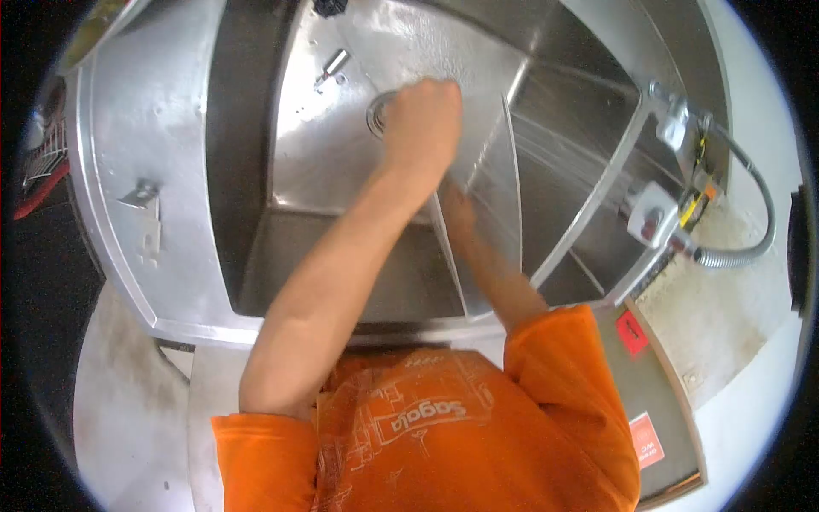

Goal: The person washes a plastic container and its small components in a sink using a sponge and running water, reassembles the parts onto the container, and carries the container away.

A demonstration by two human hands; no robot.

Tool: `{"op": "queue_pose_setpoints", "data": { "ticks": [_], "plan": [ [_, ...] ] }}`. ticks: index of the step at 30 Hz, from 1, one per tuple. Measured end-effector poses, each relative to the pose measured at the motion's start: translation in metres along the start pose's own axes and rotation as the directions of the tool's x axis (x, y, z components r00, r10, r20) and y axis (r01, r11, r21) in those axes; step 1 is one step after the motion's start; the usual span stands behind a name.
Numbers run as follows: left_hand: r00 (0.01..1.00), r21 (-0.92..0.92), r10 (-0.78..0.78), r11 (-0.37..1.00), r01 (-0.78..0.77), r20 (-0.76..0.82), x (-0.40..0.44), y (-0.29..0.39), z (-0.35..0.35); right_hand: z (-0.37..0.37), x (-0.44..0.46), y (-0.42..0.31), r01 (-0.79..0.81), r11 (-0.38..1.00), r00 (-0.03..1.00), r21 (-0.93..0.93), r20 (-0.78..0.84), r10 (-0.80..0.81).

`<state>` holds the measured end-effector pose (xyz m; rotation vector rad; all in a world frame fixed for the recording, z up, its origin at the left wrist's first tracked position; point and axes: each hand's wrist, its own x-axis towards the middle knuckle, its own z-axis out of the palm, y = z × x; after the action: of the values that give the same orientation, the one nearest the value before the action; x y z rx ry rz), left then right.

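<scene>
A large steel sink (324,171) lies in front of me, its round drain beside my left fist. Inside the basin stands a thin, shiny curved panel (490,226), tilted. My left hand (424,119) is closed in a fist over the panel's upper part; what it holds, if anything, is hidden. Lower down, my right hand (459,209) is closed at the panel's left edge, its fingers partly hidden by my left wrist. Pale streaks like running water cross the basin from the tap (653,215) on the right.
A small metal cylinder (337,61) and a dark scrunched item (329,7) lie on the sink's far side. On the left rim is a metal bracket (150,222). A flexible hose (738,256) curves at the right. A red wire rack (43,171) stands far left.
</scene>
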<state>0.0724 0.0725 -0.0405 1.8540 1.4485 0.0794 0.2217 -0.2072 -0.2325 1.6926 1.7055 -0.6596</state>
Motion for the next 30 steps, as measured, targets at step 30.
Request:
{"op": "queue_pose_setpoints", "data": {
  "ticks": [30],
  "plan": [
    [0.989, -0.138, -0.017, 0.99, 0.037, 0.144, 0.015, 0.02, -0.004, -0.134, 0.096, -0.005, -0.249, 0.883, 0.962, 0.399, 0.206, 0.178]
  ]
}}
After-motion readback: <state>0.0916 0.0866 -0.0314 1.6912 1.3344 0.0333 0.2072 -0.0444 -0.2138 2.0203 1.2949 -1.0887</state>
